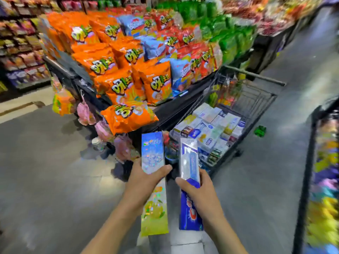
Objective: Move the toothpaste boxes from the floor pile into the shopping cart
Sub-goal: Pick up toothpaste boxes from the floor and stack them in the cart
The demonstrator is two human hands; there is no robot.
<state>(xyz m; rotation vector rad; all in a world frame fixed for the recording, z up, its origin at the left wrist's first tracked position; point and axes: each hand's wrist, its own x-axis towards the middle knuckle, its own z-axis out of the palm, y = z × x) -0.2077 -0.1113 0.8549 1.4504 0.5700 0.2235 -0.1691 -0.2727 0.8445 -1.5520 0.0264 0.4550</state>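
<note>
My left hand [145, 182] grips a long blue-to-green holographic toothpaste box [153, 154] around its middle. My right hand [200, 187] grips a long white and blue toothpaste box [189, 158] the same way. Both boxes point away from me toward the black wire shopping cart [256, 105], which stands just ahead and to the right. Several toothpaste boxes [211, 129] lie stacked inside the cart. The floor pile is not in view.
A black display table [176, 110] piled with orange, blue, red and green snack bags stands ahead on the left of the cart. Pink bags hang from its corner. A green object [260, 130] lies on the floor right of the cart. Another rack [311, 162] borders the right edge.
</note>
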